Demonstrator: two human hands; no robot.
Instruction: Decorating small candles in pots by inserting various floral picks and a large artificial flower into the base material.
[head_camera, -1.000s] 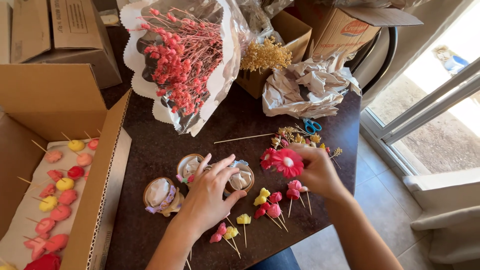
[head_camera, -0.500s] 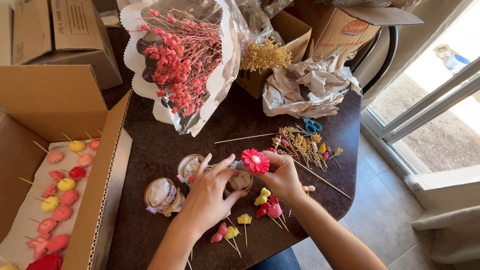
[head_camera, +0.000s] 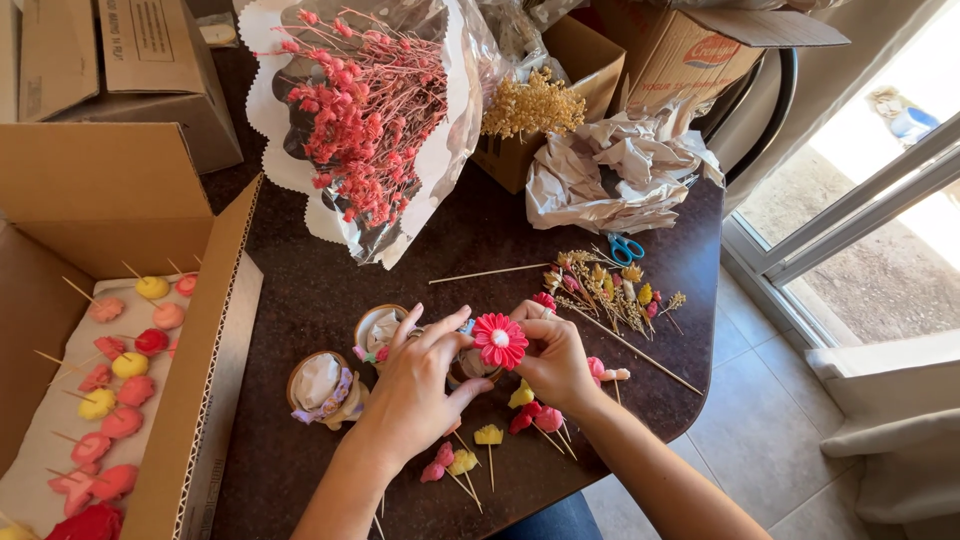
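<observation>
Pink-petalled and white at its centre, the daisy-shaped flower (head_camera: 500, 340) is pinched in the fingers of the right hand (head_camera: 557, 360), directly over a small paper-lined pot (head_camera: 473, 364). The left hand (head_camera: 418, 385) is curled around that pot, gripping its side on the dark table (head_camera: 300, 300). Two more lined pots (head_camera: 322, 388) stand just to the left. Small pink and yellow flowers on sticks (head_camera: 470, 455) lie near the wrists, dried sprigs (head_camera: 605, 285) and blue scissors (head_camera: 625, 248) beyond, and a cardboard box (head_camera: 215, 330) of pink, red and yellow pieces at far left
</observation>
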